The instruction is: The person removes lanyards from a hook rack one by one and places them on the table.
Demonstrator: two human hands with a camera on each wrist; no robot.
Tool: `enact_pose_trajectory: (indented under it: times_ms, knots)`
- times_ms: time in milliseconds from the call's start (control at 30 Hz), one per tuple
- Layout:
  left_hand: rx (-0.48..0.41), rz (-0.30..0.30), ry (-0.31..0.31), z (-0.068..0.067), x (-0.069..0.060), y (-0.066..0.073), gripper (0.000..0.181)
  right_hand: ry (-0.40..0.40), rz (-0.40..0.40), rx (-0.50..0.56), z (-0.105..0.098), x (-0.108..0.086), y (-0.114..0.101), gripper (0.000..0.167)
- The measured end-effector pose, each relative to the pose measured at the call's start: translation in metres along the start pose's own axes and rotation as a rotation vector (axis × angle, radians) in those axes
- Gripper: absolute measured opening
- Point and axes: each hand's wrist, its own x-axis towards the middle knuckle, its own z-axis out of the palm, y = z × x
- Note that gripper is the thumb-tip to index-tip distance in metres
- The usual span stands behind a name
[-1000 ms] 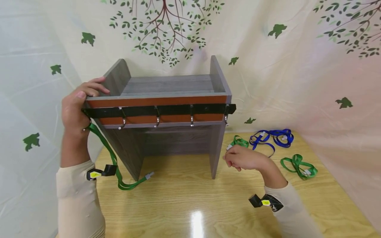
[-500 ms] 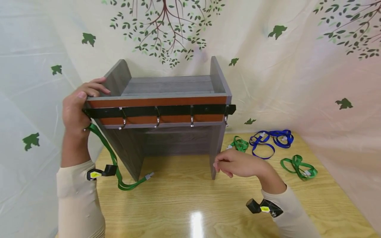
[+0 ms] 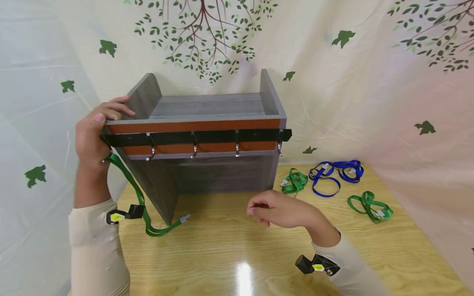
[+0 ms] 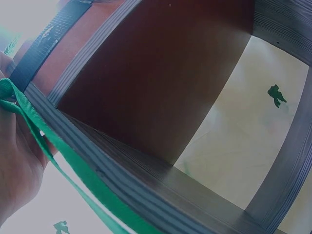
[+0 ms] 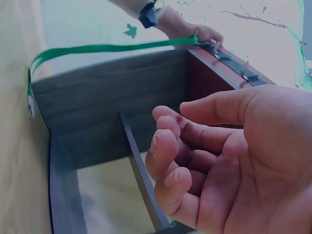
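Observation:
A grey wooden shelf rack [image 3: 207,106] stands on the table, with a black strip [image 3: 214,137] of metal hooks across its reddish-brown front. My left hand [image 3: 90,133] grips the rack's upper left corner, fingers over the top edge and thumb at the front. From the leftmost hook, beside that hand, hangs a green lanyard [image 3: 138,191]; its pale clip end lies on the table. My right hand [image 3: 285,209] hovers loosely curled before the rack's right side panel, hiding its lower part. The right wrist view shows nothing held in its fingers [image 5: 163,146].
Right of the rack lie two more green lanyards, one coiled near it [image 3: 296,181] and one nearer the right edge [image 3: 367,201]. Blue lanyards [image 3: 348,165] lie behind them. A cloth backdrop [image 3: 370,107] with printed leaves rises behind the wooden table [image 3: 207,255].
My right hand has moved left and slightly toward me, from beside the coiled green lanyard to in front of the rack's right panel. The left hand and the rack have stayed put.

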Motion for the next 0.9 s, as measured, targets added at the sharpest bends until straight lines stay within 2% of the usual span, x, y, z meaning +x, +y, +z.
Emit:
enact_pose_trajectory:
  times_ms: [267,433,533,700,900]
  knots:
    - [0.000,0.019,0.007,0.001,-0.001,0.003,0.038,0.012,-0.074,0.017,0.017,0.015,-0.014,0.023]
    - [-0.021,-0.010,0.025,0.002,-0.004,0.001,0.038,0.029,-0.104,0.011,0.029,0.025,-0.024,0.024]
    - [-0.029,0.001,0.030,0.003,-0.003,0.002,0.038,0.027,-0.109,0.017,0.035,0.033,-0.029,0.026]
    - [-0.019,0.036,0.020,0.005,-0.002,0.006,0.038,0.012,-0.109,0.061,0.047,0.047,-0.036,0.032]
    - [0.003,0.029,0.022,0.005,-0.003,0.006,0.039,0.021,-0.172,0.111,0.060,0.065,-0.049,0.036]
